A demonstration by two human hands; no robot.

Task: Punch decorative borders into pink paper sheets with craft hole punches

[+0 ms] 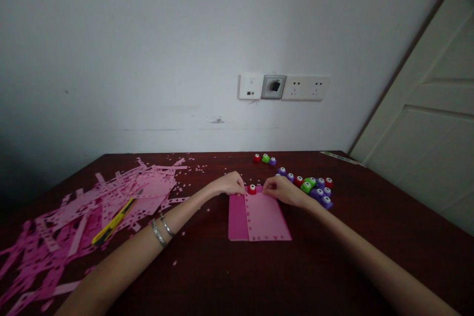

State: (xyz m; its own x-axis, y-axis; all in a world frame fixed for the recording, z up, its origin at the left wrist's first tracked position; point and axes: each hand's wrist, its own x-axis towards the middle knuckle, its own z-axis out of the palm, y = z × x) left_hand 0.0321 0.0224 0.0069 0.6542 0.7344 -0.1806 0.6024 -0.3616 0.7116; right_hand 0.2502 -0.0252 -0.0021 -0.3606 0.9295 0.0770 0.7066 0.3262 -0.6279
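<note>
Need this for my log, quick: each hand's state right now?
Left hand: closed, at the top edge of the pink paper sheets; grip unclear.
Right hand: closed, at the same edge; grip unclear.

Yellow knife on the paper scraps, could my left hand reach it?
Probably yes: nothing covers the knife on the scraps, though your left hand is at the pink sheets' far edge.
</note>
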